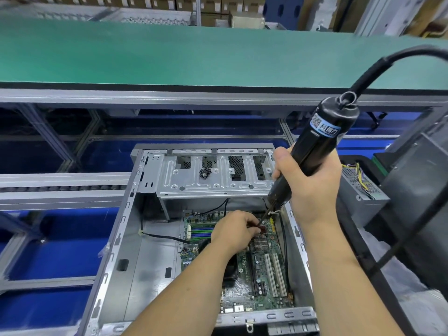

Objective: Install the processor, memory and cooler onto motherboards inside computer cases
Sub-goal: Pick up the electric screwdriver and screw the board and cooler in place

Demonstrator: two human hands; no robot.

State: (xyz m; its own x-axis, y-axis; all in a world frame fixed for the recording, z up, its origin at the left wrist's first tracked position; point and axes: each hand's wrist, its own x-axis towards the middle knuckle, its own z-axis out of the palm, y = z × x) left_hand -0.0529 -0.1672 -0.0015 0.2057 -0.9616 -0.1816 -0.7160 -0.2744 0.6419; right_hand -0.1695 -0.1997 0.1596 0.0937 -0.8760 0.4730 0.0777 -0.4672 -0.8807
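Head view: open computer case (pixel 126 238) lies on its side on the line, motherboard (pixel 254 282) seated in the bottom, towards the right wall. Right hand (pixel 312 187) is wrapped firmly round a black electric screwdriver (pixel 317 146), cable arcing off top right; bit angled down-left to a spot on the board's far end, just above the small finned heatsink (pixel 260 242). Left hand (pixel 234 230) is down at the bit tip, fingers curled in, prob. pinching and steadying the bit or a screw (can't tell which, too small). Memory slots (pixel 201 232) sit just left of that hand; white expansion slots (pixel 274 275) nearer the viewer.

Handling, as I judge it: board is stiff but fragile, w/ exposed parts, so a slipped bit could gouge traces. Best held by bare edges only; driver's weight needs the full-fist grip.
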